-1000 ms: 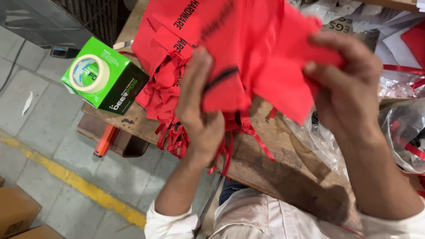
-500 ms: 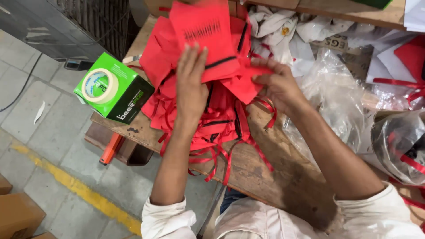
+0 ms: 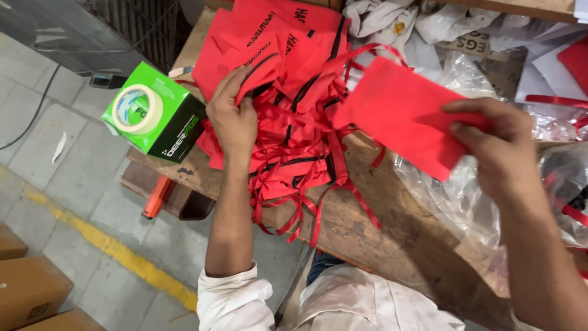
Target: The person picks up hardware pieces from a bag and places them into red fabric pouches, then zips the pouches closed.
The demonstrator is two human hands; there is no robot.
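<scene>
Two hands sorting red drawstring bags on a wooden workbench.

The left hand [image 3: 233, 119] grips the red bag pile [image 3: 288, 104] near the bench's left edge, beside a green box [image 3: 156, 113]. The right hand [image 3: 499, 150], pinched shut on a single red bag [image 3: 404, 113], has swung out rightward, away from the pile, since half a second ago.

Flat red pouch [image 3: 409, 116] held aloft beside heaped red pouches [image 3: 288, 92] (ribbons tangled).
</scene>
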